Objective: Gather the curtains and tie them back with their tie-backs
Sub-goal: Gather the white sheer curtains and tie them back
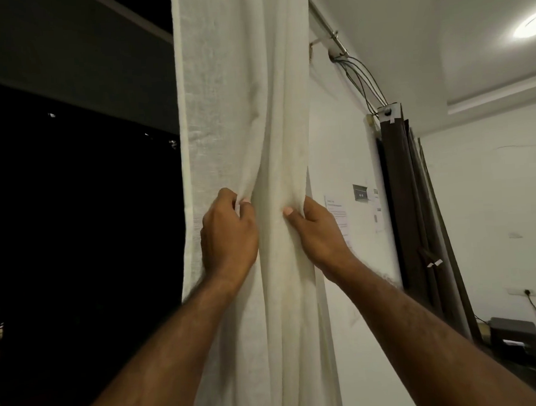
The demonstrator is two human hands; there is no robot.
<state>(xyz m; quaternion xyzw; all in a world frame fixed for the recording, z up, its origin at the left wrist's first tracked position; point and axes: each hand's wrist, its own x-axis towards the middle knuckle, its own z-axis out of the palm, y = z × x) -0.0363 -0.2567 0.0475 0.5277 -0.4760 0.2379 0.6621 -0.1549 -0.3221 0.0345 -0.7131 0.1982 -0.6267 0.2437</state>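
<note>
White curtain [243, 111] hung beside the dark window [74, 213], with the left hand [228, 236] and right hand [318, 231] both pinched shut on its folds, and the thin cloth could slip loose if either hand let go.

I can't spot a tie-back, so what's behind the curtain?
Left of the curtain is dark window; right of it, white wall. Both hands grip its folds. Directly behind is covered; no tie-back shows.
</note>
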